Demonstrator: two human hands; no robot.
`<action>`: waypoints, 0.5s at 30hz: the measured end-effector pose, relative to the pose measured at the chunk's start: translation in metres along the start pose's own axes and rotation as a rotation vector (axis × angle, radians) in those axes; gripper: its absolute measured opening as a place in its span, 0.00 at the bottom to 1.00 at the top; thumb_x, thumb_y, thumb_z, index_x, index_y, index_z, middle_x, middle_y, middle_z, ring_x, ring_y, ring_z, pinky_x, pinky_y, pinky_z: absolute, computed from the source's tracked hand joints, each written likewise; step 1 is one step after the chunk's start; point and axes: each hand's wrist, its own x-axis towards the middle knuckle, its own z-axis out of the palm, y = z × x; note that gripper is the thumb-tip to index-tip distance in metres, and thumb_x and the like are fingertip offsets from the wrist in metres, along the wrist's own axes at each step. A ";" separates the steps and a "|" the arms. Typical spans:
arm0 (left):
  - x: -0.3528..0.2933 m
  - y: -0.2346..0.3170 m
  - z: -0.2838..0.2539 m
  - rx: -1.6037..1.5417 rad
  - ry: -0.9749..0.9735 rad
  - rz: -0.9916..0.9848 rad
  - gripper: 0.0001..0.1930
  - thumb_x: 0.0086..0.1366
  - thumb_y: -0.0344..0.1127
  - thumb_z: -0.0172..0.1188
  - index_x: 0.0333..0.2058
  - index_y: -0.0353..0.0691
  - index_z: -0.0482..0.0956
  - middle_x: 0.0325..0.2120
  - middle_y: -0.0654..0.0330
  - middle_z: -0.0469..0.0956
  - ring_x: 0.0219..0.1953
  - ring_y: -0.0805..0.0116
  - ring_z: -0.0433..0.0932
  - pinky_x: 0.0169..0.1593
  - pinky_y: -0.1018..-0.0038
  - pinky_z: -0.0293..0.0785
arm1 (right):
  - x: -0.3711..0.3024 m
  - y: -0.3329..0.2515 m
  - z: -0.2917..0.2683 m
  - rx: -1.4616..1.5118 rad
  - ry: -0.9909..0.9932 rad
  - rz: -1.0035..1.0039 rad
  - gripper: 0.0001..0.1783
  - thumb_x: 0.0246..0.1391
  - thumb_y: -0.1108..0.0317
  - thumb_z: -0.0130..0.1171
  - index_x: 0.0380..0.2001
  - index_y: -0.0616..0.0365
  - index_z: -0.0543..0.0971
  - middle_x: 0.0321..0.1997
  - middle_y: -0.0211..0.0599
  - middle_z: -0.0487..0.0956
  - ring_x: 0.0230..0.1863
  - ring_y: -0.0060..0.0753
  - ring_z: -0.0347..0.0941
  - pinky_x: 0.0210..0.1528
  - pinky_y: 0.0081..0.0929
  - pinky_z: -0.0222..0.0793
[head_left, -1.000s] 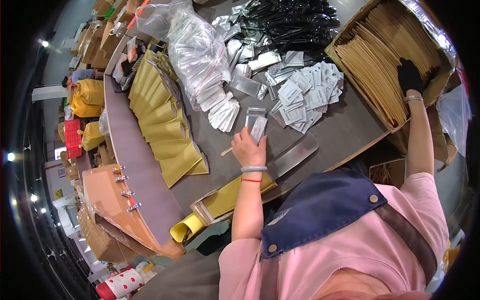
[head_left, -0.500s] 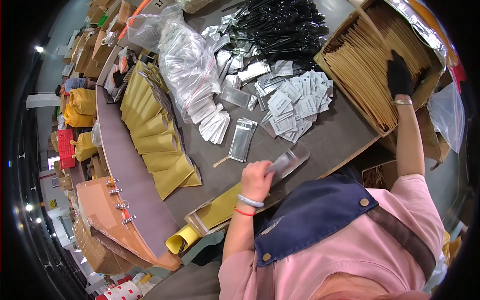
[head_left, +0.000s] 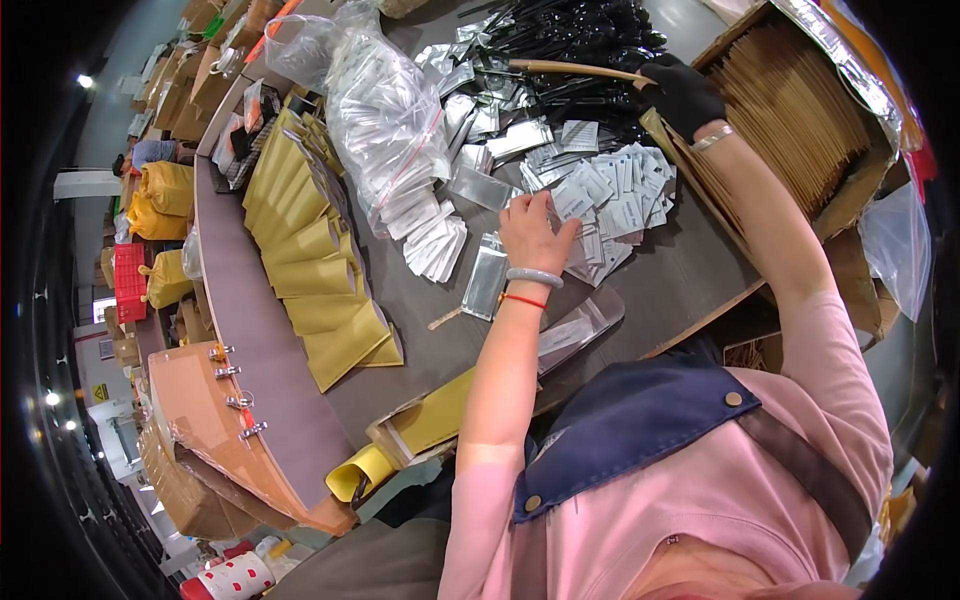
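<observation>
My left hand, bare with a bracelet and red cord, is over the table with fingers and thumb apart. It is beside a pile of small white printed packets and a short stack of silver sachets. No held thing shows in it. My right hand, in a black glove, grips a thin flat kraft-brown piece, seen edge-on, above the near right of a heap of shiny black utensils. A clear plastic sleeve with a silvery piece inside lies by the near table edge.
A carton of upright kraft-brown pieces stands at right. Left of centre lie a clear bag of white packets and a fanned row of gold-yellow pouches. A yellow rolled sheet sits at the near edge.
My left hand has left the clear sleeve and moved up to the packets. My right hand has come left out of the carton, now with a brown piece.
</observation>
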 end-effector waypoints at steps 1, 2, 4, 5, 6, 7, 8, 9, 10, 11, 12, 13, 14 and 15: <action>-0.001 -0.003 -0.002 0.013 -0.007 0.020 0.29 0.45 0.41 0.71 0.46 0.37 0.76 0.43 0.51 0.74 0.45 0.50 0.70 0.50 0.61 0.68 | -0.003 -0.010 -0.008 0.123 0.068 0.009 0.12 0.53 0.62 0.61 0.40 0.53 0.80 0.38 0.41 0.77 0.39 0.47 0.75 0.41 0.34 0.70; -0.004 -0.005 -0.005 0.015 -0.010 0.007 0.29 0.45 0.41 0.71 0.46 0.37 0.76 0.43 0.51 0.74 0.45 0.50 0.70 0.50 0.61 0.68 | -0.008 -0.021 -0.017 0.118 0.077 0.030 0.11 0.54 0.64 0.60 0.38 0.58 0.80 0.35 0.40 0.76 0.37 0.43 0.75 0.40 0.31 0.69; -0.010 -0.003 -0.012 0.051 0.090 0.106 0.26 0.46 0.40 0.71 0.44 0.38 0.77 0.42 0.54 0.75 0.45 0.52 0.70 0.49 0.62 0.68 | -0.021 -0.020 -0.034 0.216 0.108 0.032 0.11 0.55 0.65 0.59 0.38 0.60 0.80 0.34 0.39 0.76 0.35 0.38 0.74 0.39 0.29 0.68; -0.016 -0.004 -0.021 0.052 0.090 0.090 0.26 0.46 0.40 0.71 0.44 0.38 0.77 0.42 0.54 0.75 0.45 0.52 0.70 0.49 0.62 0.68 | -0.028 -0.020 -0.041 0.317 0.145 0.034 0.11 0.56 0.66 0.59 0.38 0.63 0.79 0.33 0.37 0.75 0.34 0.33 0.73 0.39 0.26 0.67; -0.029 -0.005 -0.037 -0.024 0.028 0.102 0.25 0.45 0.40 0.71 0.43 0.39 0.77 0.42 0.56 0.74 0.46 0.53 0.70 0.48 0.61 0.68 | -0.038 -0.026 -0.053 0.385 0.147 0.019 0.11 0.57 0.65 0.58 0.37 0.64 0.78 0.32 0.34 0.74 0.34 0.28 0.71 0.38 0.23 0.66; -0.046 -0.006 -0.049 -0.102 -0.039 0.115 0.25 0.44 0.39 0.72 0.43 0.41 0.77 0.41 0.57 0.74 0.47 0.54 0.69 0.48 0.60 0.67 | -0.054 -0.030 -0.060 0.453 0.149 0.015 0.12 0.58 0.65 0.58 0.37 0.64 0.78 0.31 0.31 0.73 0.34 0.23 0.69 0.38 0.21 0.64; -0.067 -0.006 -0.062 -0.096 -0.086 0.128 0.25 0.43 0.38 0.72 0.43 0.41 0.77 0.41 0.57 0.74 0.47 0.55 0.69 0.48 0.60 0.67 | -0.072 -0.031 -0.063 0.648 0.049 0.063 0.11 0.60 0.64 0.56 0.35 0.62 0.78 0.30 0.25 0.72 0.34 0.18 0.66 0.38 0.18 0.63; -0.088 -0.007 -0.072 -0.086 -0.131 0.141 0.25 0.43 0.37 0.72 0.43 0.41 0.77 0.40 0.57 0.75 0.46 0.56 0.70 0.48 0.61 0.67 | -0.088 -0.047 -0.069 0.778 -0.094 0.283 0.11 0.61 0.63 0.55 0.34 0.60 0.78 0.29 0.20 0.70 0.35 0.15 0.65 0.38 0.17 0.63; -0.106 -0.006 -0.081 -0.078 -0.123 0.132 0.25 0.43 0.37 0.72 0.43 0.41 0.77 0.40 0.57 0.75 0.46 0.56 0.70 0.48 0.61 0.67 | -0.101 -0.058 -0.066 0.929 -0.179 0.350 0.10 0.60 0.64 0.56 0.34 0.60 0.78 0.28 0.20 0.70 0.33 0.13 0.64 0.36 0.16 0.62; -0.126 -0.004 -0.086 0.019 -0.224 0.068 0.26 0.42 0.36 0.73 0.43 0.40 0.77 0.40 0.57 0.75 0.46 0.55 0.70 0.48 0.62 0.67 | -0.115 -0.066 -0.058 1.078 -0.271 0.417 0.09 0.59 0.65 0.57 0.33 0.61 0.78 0.27 0.20 0.71 0.31 0.10 0.63 0.35 0.14 0.62; -0.139 -0.003 -0.088 0.111 -0.325 0.006 0.26 0.42 0.36 0.73 0.43 0.39 0.77 0.40 0.58 0.75 0.46 0.55 0.70 0.49 0.63 0.67 | -0.122 -0.071 -0.056 1.036 -0.393 0.442 0.11 0.59 0.64 0.57 0.33 0.62 0.78 0.25 0.19 0.70 0.29 0.10 0.62 0.32 0.14 0.60; -0.149 -0.005 -0.086 0.113 -0.317 -0.004 0.26 0.42 0.36 0.73 0.43 0.39 0.77 0.40 0.58 0.75 0.46 0.55 0.70 0.49 0.63 0.67 | -0.129 -0.075 -0.054 0.991 -0.514 0.465 0.12 0.59 0.62 0.57 0.33 0.62 0.78 0.23 0.19 0.69 0.26 0.09 0.61 0.29 0.14 0.58; -0.158 -0.008 -0.083 0.111 -0.225 -0.022 0.27 0.42 0.36 0.73 0.44 0.40 0.78 0.41 0.58 0.74 0.45 0.54 0.69 0.49 0.63 0.66 | -0.135 -0.080 -0.052 0.994 -0.521 0.454 0.12 0.59 0.62 0.57 0.33 0.62 0.78 0.23 0.19 0.69 0.26 0.09 0.61 0.29 0.14 0.58; -0.163 -0.008 -0.081 0.107 -0.133 -0.036 0.28 0.41 0.36 0.73 0.45 0.41 0.78 0.41 0.58 0.73 0.45 0.54 0.68 0.50 0.63 0.66 | -0.140 -0.085 -0.050 1.055 -0.631 0.503 0.13 0.58 0.61 0.58 0.33 0.62 0.79 0.21 0.18 0.68 0.24 0.10 0.60 0.27 0.15 0.56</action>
